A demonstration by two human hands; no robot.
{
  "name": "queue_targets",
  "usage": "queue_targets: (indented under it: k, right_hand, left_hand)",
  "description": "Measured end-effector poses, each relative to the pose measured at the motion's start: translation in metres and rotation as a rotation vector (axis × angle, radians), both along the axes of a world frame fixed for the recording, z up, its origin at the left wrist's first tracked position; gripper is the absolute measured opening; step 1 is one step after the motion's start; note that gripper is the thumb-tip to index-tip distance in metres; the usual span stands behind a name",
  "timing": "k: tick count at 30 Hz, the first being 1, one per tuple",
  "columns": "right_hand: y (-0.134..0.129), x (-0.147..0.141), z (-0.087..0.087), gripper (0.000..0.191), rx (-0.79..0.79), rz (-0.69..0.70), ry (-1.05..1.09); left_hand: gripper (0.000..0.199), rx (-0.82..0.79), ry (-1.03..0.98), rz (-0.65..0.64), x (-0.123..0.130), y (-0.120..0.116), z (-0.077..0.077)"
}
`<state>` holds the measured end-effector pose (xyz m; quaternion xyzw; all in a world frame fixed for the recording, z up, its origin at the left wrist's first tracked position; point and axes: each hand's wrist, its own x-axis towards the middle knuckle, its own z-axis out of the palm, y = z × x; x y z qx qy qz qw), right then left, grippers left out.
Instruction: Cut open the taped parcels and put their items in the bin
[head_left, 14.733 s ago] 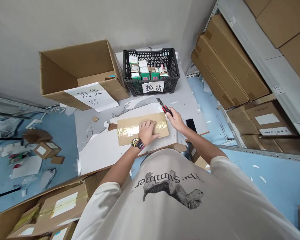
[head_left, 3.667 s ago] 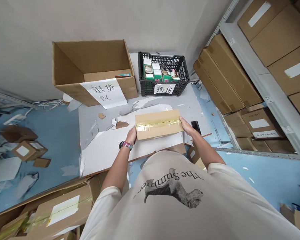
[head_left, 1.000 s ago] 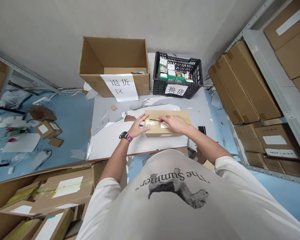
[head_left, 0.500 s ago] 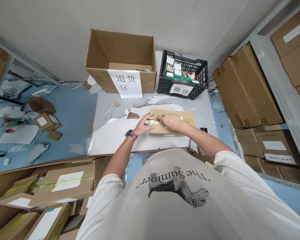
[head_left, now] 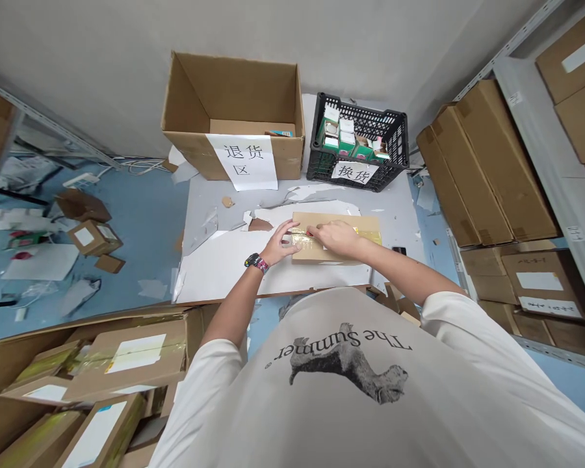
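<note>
A flat brown cardboard box (head_left: pixel 322 255) lies on the worktable, with shiny yellowish tape along its top. At its left end is my left hand (head_left: pixel 275 248), fingers spread and thumb apart, the fingertips resting against the box. My right hand (head_left: pixel 337 238) is closed over the top of the box. A small red thing (head_left: pixel 310 231) peeks out at its fingertips, pressed to the tape; its kind is mostly hidden by the fingers. A wristband and a dark watch sit on my left wrist.
Behind the box stand a large open carton (head_left: pixel 190 153) with a paper sign and a black plastic crate (head_left: pixel 394 159) holding several small green-white boxes. Torn paper covers part of the table (head_left: pixel 214 266). A big carton of parcels (head_left: pixel 192 331) is at lower left; shelved cartons (head_left: pixel 497 169) stand right.
The camera view has shifted slightly. Both hands stay at about the same spots on the box, and the red thing remains in my right hand.
</note>
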<state>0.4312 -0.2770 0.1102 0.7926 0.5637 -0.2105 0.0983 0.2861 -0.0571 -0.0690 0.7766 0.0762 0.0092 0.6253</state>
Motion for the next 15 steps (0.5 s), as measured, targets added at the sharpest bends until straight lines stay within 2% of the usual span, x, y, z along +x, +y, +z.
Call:
queue_targets:
  k: [10, 15]
  right_hand:
    - [-0.011, 0.012, 0.000, 0.041, -0.072, 0.030, -0.003]
    - [-0.016, 0.009, 0.002, 0.045, -0.039, -0.014, 0.027]
  left_hand:
    - [0.091, 0.051, 0.023, -0.012, -0.004, 0.001, 0.002]
    - [0.092, 0.096, 0.022, -0.011, -0.007, -0.002, 0.005]
